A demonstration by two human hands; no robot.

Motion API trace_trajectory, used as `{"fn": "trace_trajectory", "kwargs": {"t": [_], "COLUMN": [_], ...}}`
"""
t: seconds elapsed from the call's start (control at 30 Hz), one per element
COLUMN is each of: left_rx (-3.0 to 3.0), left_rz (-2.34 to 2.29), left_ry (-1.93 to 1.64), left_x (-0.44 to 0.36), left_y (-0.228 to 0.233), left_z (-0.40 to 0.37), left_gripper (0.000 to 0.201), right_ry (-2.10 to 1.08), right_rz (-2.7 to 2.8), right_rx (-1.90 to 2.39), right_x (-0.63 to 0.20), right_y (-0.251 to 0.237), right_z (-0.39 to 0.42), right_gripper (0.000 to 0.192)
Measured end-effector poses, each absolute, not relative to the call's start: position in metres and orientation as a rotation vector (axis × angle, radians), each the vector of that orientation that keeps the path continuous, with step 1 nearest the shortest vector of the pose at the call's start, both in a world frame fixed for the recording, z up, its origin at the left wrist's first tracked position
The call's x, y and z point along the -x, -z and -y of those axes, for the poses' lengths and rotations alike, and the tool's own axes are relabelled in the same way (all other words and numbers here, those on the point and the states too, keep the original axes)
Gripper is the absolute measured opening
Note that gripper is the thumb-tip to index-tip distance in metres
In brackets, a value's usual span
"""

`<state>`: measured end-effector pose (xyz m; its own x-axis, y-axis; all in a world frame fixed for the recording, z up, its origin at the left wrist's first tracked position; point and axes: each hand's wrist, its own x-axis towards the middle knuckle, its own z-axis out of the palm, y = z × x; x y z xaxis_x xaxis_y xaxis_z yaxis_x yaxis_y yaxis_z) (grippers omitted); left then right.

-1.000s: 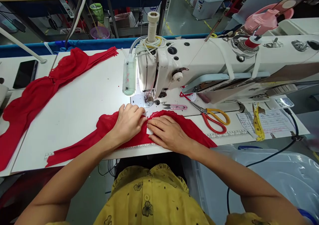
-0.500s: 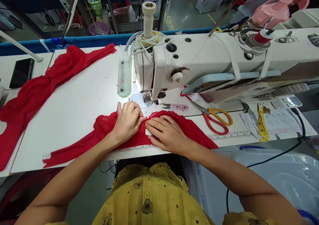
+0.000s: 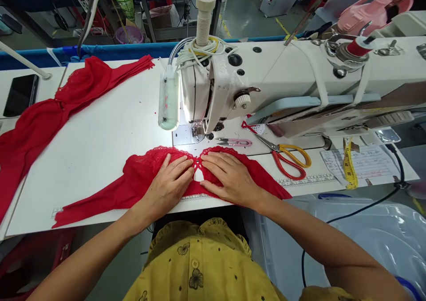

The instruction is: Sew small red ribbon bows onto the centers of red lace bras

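A red lace bra (image 3: pixel 131 181) lies spread along the front edge of the white table. My left hand (image 3: pixel 170 183) rests flat on its left cup, fingers stretched toward the centre. My right hand (image 3: pixel 229 176) lies likewise over the right cup, with thumb and fingers apart. Between my fingertips shows a crisscross of red straps (image 3: pixel 198 163) above a gap where white tabletop is visible. Just behind the bra stands the sewing machine (image 3: pixel 226 92), its presser foot (image 3: pixel 197 131) lit by a lamp (image 3: pixel 169 101). Both palms hide parts of the cups.
Pink-handled thread snips (image 3: pixel 237 142) and scissors (image 3: pixel 289 156) lie right of the presser foot. Another red bra (image 3: pixel 75 92) stretches across the left side, near a phone (image 3: pixel 21 95). A yellow tape measure (image 3: pixel 349 165) hangs over a written sheet (image 3: pixel 372 163).
My left hand has gone from a pinch near the centre to lying flat, slightly lower and left. The bra's centre is spread out, so the crisscross straps show. The view has shifted slightly.
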<state>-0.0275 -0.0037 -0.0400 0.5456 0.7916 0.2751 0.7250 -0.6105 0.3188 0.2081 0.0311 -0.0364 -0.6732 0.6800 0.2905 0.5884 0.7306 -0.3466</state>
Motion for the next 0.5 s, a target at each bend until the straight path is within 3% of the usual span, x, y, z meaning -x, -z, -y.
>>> {"fn": "trace_trajectory", "kwargs": {"t": [0.5], "left_rx": [-2.643], "left_rz": [-1.274], "left_ry": [-0.555], "left_x": [0.0310], "left_y": [0.0408], "left_z": [0.0021], "left_gripper": [0.038], "right_ry": [-0.343], "right_rz": [2.524], "right_rx": [0.988], "right_x": [-0.2092], "right_y": [0.0325], "right_z": [-0.0355], "right_gripper": [0.041]}}
